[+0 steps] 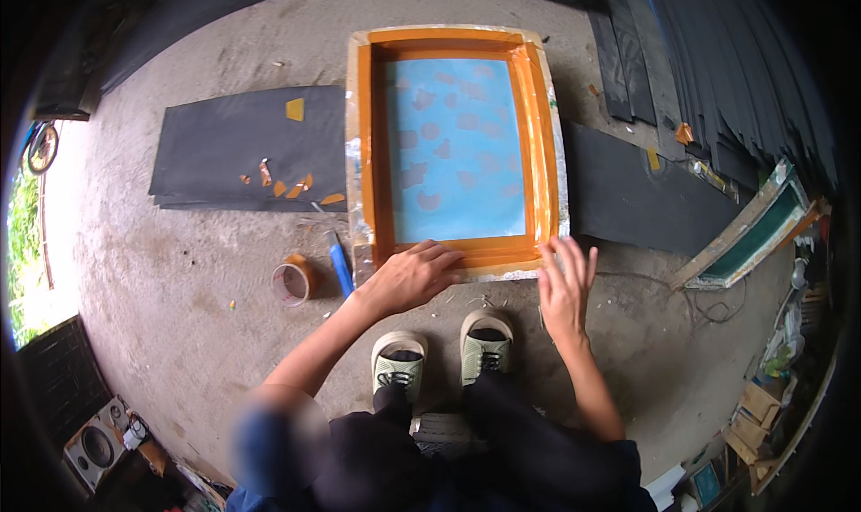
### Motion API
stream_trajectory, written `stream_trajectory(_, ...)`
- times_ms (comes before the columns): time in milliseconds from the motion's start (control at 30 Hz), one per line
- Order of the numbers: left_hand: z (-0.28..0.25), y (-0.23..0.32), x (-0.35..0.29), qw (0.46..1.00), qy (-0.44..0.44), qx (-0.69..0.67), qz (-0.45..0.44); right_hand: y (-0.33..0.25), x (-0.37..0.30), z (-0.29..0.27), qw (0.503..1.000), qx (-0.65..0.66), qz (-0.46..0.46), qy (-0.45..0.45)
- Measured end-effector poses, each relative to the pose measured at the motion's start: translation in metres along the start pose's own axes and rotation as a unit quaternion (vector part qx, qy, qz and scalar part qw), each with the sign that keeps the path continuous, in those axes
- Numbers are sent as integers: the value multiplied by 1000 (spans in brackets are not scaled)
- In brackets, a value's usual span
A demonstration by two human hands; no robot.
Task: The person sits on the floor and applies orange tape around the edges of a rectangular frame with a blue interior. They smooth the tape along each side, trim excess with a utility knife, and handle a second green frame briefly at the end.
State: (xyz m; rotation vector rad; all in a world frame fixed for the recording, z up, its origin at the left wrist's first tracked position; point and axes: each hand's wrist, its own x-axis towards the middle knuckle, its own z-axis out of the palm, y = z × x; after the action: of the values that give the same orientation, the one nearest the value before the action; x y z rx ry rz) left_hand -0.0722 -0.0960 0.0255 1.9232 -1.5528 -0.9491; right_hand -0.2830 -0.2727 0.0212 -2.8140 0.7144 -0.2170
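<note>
A screen-printing frame lies before me, its wooden sides lined with shiny orange-brown tape. Inside it shows a light blue panel with several greyish patches. My left hand rests on the near side of the frame, left of its middle, with the fingers stretched over the taped edge. At the near right corner is my right hand, its fingers spread and the fingertips at the frame's edge. I see nothing held in either hand. Left of the frame lie a roll of orange-brown tape and a blue-handled cutter.
Dark boards lie left of and beneath the frame, with several tape scraps on them. Another dark board extends right. A smaller frame with green mesh leans at the right. A speaker stands at the lower left.
</note>
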Motion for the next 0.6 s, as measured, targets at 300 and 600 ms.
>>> stream_trajectory(300, 45, 6, 102, 969, -82, -195, 131, 23, -13, 30, 875, 424, 233, -36)
stream_trajectory(600, 58, 36, 122, 973, 15, -215, -87, 31, -17, 47, 724, 612, 318, -1)
